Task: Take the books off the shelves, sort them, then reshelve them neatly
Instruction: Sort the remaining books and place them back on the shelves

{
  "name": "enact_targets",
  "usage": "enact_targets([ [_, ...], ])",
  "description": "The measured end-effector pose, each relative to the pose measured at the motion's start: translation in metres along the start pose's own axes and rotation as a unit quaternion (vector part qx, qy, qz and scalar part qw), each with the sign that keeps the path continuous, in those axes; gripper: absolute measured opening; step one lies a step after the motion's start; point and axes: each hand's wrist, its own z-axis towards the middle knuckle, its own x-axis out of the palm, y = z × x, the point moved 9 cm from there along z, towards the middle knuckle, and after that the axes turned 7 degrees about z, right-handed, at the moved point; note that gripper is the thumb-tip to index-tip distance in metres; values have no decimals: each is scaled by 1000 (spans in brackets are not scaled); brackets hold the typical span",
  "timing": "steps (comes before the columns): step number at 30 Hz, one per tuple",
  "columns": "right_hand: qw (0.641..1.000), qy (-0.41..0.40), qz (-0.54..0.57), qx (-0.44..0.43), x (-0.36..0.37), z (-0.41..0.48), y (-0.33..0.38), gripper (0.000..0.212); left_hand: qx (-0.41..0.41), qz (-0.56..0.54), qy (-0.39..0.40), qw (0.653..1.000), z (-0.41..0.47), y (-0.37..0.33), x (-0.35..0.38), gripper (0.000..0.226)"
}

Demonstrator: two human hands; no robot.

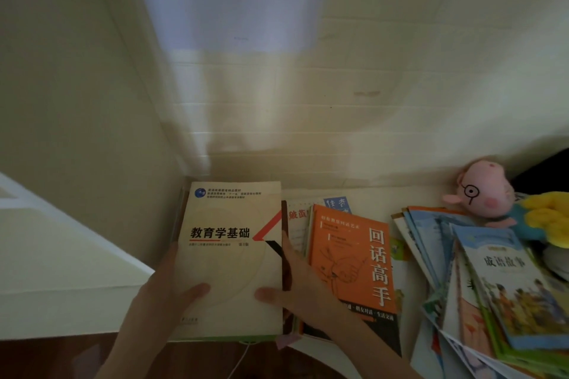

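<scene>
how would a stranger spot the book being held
Find the wall corner under the white QR-code sheet. Below it lies the cream paperback textbook, held by the left hand and right hand. Unlike the orange paperback book beside it, it's pale with a red-and-black arrow.

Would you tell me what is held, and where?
Cream book: left hand at its left edge, right hand at its right, thumbs on cover.

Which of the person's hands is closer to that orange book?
Right. The right hand grips the right edge of the cream textbook, directly beside the orange book; the left hand grips its left edge, on the far side.
</scene>
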Motion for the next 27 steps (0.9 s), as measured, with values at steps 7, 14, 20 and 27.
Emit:
enact_targets([
  [7,1000,-4,2,24,2,-1,-3,111,0,18,23,1000,2,-6,8,101],
  [14,995,-97,-26,8,-54,-34,5,69,187,48,-89,977,-20,-103,12,70],
  [20,925,-360,-112,33,-227,-123,-64,54,263,-59,217,938,-72,-215,172,41],
  [27,857,-458,-79,223,-374,-222,-195,86,195,-48,408,891,-114,-269,333,55],
])
